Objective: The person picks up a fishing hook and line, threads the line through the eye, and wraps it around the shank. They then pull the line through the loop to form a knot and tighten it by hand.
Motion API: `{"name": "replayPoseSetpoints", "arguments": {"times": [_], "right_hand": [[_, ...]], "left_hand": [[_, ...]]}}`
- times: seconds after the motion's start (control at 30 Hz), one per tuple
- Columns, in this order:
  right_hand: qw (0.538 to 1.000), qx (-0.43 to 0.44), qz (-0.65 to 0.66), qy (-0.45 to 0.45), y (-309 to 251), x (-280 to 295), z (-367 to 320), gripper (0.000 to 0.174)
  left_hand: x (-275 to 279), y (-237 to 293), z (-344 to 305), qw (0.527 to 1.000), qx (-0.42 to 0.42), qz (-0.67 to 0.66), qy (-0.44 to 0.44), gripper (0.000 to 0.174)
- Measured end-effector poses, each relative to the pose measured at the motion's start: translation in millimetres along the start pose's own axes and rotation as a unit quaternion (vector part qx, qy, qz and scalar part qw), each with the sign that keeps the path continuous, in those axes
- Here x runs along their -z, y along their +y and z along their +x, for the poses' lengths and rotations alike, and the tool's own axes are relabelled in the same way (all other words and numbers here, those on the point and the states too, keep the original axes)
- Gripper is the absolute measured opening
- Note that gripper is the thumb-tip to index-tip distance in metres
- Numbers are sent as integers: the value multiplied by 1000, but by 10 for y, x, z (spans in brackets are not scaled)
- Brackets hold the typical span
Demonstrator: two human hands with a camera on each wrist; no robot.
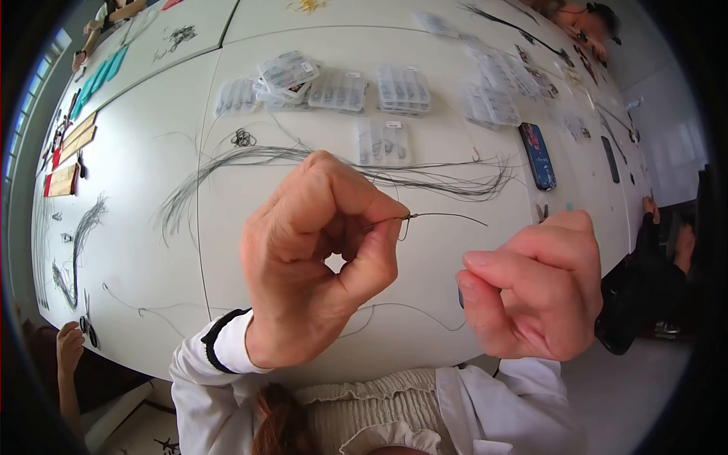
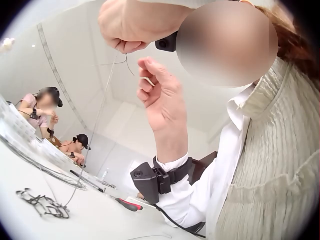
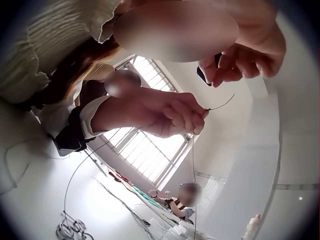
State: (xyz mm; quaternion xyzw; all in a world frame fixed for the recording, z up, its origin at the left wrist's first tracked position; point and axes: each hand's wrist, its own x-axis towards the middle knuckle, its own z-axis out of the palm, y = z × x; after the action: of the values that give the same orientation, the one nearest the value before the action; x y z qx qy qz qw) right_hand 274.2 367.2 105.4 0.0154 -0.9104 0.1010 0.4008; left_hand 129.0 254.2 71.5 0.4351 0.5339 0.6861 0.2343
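My left hand (image 1: 318, 250) is raised over the table and pinches a thin dark line (image 1: 451, 217) between thumb and forefinger. A small dark knot shows right at those fingertips, with a short loop below it and one stiff free end curving to the right. In the left wrist view, the line (image 2: 128, 65) hangs from the left fingertips. My right hand (image 1: 535, 292) is held to the right, apart from the line. Its fingers are curled, thumb tip close to the forefinger tip, and nothing shows between them.
Behind the hands, a bundle of dark strands (image 1: 250, 155) lies across the white table, near a small coiled tangle (image 1: 243, 137). Clear plastic boxes (image 1: 337, 91) stand farther back. A phone (image 1: 538, 155) lies at right, scissors (image 1: 89, 326) at left. Other people sit around the table.
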Motion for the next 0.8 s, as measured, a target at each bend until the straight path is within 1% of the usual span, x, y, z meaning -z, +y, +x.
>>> {"name": "replayPoseSetpoints", "arguments": {"times": [0.03, 0.1, 0.13, 0.17, 0.2, 0.23, 0.27, 0.33, 0.37, 0.4, 0.43, 0.47, 0.5, 0.53, 0.57, 0.6, 0.63, 0.7, 0.8], "right_hand": [[1000, 1, 0, 0, -10, -98, -17, 27], [991, -110, 75, 29, -8, -286, -43, 28], [986, -149, 74, 7, -21, -293, -2, 27], [986, -149, 74, 7, -3, -315, -18, 27], [981, -163, 108, 3, 24, -352, -57, 26], [974, -177, 141, -2, 39, -369, -77, 25], [974, -177, 141, -3, 26, -362, -65, 25], [983, -153, 97, 2, -12, -346, -30, 18], [983, -153, 97, 1, 1, -365, -30, 18], [998, -60, 12, 25, 31, -397, -37, 18], [996, 34, -74, 48, 54, -424, -56, 17], [991, 61, -105, 50, 70, -434, -96, 18], [991, 62, -105, 49, 52, -437, -92, 18], [986, 75, -137, 57, 24, -441, -79, 18], [979, 89, -169, 64, 7, -441, -68, 17], [980, 91, -168, 63, 5, -431, -64, 17], [976, 101, -183, 60, 7, -416, -63, 17], [972, 111, -198, 55, 10, -382, -52, 17], [969, 126, -202, 73, 6, -292, -4, 21]], "left_hand": [[5, -1, -5, 1000, 0, 0, 1, 4], [14, -6, -10, 999, 25, -27, 2, 4], [11, 2, -12, 999, 24, -27, 1, 4], [4, 16, -17, 998, 38, -40, 2, 4], [-1, 24, -22, 997, 53, -53, 5, 4], [-5, 13, -23, 997, 54, -54, 6, 4], [-7, -9, -27, 998, 44, -47, 2, 4], [-11, -20, -32, 999, 34, -41, -2, 3], [-13, -14, -34, 999, 34, -40, -6, 4], [-16, -6, -37, 999, 33, -39, -9, 4], [-29, 5, -43, 999, 33, -39, -8, 4], [-47, 17, -50, 998, 47, -41, 3, 5], [-56, 23, -54, 997, 62, -43, 14, 7], [-40, 13, -49, 997, 61, -44, 15, 7], [-11, -7, -39, 1000, 4, 26, 0, 9], [5, -18, -36, 994, -54, 96, -14, 11], [4, -17, -39, 994, -53, 95, -13, 11], [-6, -5, -45, 984, -77, 160, -1, 14], [-36, 11, -45, 980, -63, 187, -12, 16]]}}
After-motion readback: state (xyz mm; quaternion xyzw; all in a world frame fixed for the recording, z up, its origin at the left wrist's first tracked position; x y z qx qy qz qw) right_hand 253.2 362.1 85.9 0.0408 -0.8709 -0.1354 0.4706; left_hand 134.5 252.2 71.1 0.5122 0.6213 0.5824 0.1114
